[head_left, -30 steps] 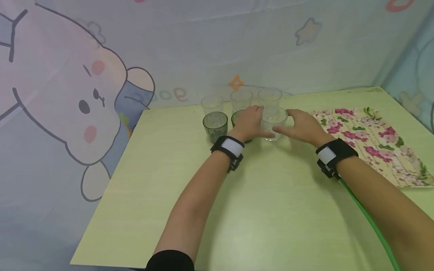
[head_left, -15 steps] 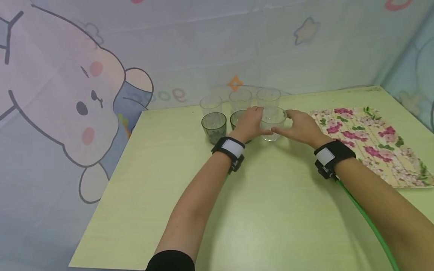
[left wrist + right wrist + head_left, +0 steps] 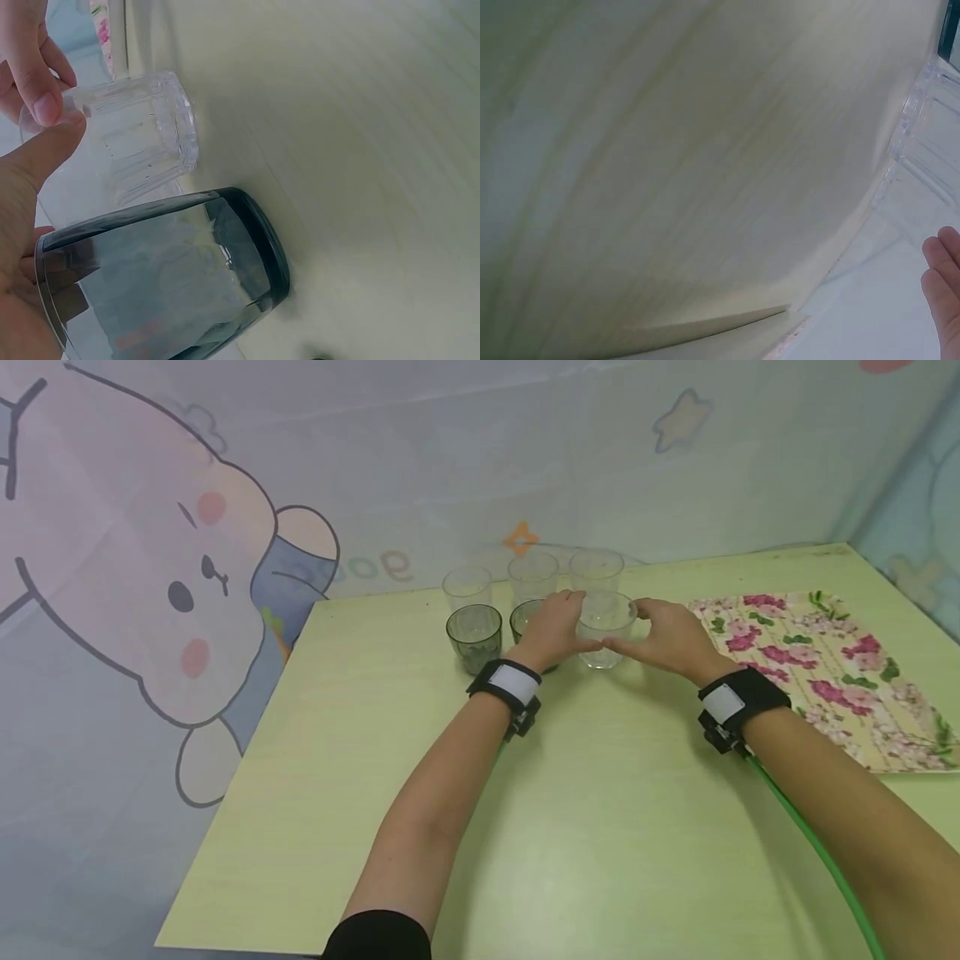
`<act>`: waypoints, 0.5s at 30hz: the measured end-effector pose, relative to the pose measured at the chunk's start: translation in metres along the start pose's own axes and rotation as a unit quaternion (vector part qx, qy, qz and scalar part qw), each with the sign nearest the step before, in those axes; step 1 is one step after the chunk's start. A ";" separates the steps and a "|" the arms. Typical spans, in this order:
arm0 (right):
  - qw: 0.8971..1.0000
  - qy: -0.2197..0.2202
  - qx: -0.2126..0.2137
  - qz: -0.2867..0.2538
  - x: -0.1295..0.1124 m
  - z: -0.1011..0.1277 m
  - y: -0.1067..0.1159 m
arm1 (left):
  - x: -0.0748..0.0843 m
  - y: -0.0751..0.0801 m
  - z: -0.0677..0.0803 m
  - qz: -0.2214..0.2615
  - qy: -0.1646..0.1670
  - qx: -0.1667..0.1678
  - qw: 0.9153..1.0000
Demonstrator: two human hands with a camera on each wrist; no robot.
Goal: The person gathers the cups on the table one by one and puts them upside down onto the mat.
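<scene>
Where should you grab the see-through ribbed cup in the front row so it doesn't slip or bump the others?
Probably round the side wall of the clear ribbed glass, coming from its right. It stands upright on the table; a smoky dark glass sits close on its left and another clear glass behind. The left hand and right hand flank it now.

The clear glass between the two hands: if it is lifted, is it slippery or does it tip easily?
The clear glass looks empty, so probably light. Its ribbed wall may give both hands' fingers some hold. Standing upright on the flat table, it seems unlikely to tip.
</scene>
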State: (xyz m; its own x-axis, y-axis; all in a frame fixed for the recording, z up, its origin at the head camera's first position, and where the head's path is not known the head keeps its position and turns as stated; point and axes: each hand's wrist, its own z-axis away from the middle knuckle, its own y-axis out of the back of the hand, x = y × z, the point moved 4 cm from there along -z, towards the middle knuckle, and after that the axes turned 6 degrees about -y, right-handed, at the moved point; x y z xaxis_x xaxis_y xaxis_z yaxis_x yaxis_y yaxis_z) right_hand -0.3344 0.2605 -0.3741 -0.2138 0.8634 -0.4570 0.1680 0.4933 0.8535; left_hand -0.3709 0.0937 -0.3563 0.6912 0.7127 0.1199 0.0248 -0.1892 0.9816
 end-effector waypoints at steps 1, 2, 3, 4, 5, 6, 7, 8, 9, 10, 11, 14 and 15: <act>1.000 0.002 0.002 0.001 0.000 0.000 0.000 | 0.000 0.000 0.000 0.003 -0.001 0.000 1.000; 1.000 0.005 0.004 0.001 0.000 0.000 0.001 | 0.000 0.000 0.000 0.004 -0.001 0.000 1.000; 1.000 0.008 0.007 0.002 0.000 0.001 0.001 | 0.000 0.000 0.000 0.006 -0.001 0.001 1.000; 1.000 0.011 0.011 0.004 -0.001 0.001 0.002 | 0.000 0.001 0.000 0.007 -0.001 0.001 1.000; 1.000 0.014 0.015 0.005 -0.001 0.001 0.003 | 0.000 0.001 0.000 0.008 0.000 0.001 1.000; 1.000 0.016 0.019 0.008 -0.001 0.001 0.004 | 0.000 0.002 -0.001 0.007 0.000 0.001 1.000; 0.999 0.019 0.024 0.011 -0.001 0.001 0.005 | 0.000 0.002 -0.001 0.006 0.001 0.001 1.000; 0.999 0.020 0.027 0.013 -0.002 0.001 0.005 | 0.001 0.003 -0.001 0.006 0.001 0.001 1.000; 0.999 0.021 0.029 0.014 -0.002 0.001 0.006 | 0.001 0.004 -0.002 0.005 0.001 0.002 1.000; 0.999 0.021 0.030 0.016 -0.002 0.001 0.007 | 0.002 0.005 -0.002 0.002 0.001 0.003 1.000; 0.999 0.020 0.031 0.017 -0.002 0.001 0.008 | 0.002 0.006 -0.002 -0.001 0.001 0.004 1.000; 0.999 0.017 0.031 0.011 -0.004 0.003 0.011 | 0.004 0.009 -0.002 -0.006 0.001 0.008 1.000; 0.999 0.016 0.030 0.009 -0.004 0.003 0.011 | 0.004 0.010 -0.002 -0.009 0.001 0.010 1.000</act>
State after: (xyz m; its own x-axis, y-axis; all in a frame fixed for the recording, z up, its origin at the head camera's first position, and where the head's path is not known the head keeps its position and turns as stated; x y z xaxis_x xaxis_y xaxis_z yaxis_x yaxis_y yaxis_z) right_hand -0.3287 0.2626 -0.3631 -0.2400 0.8690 -0.4328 0.2300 0.4840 0.8443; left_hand -0.3696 0.0962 -0.3461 0.6888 0.7177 0.1023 0.0523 -0.1898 0.9804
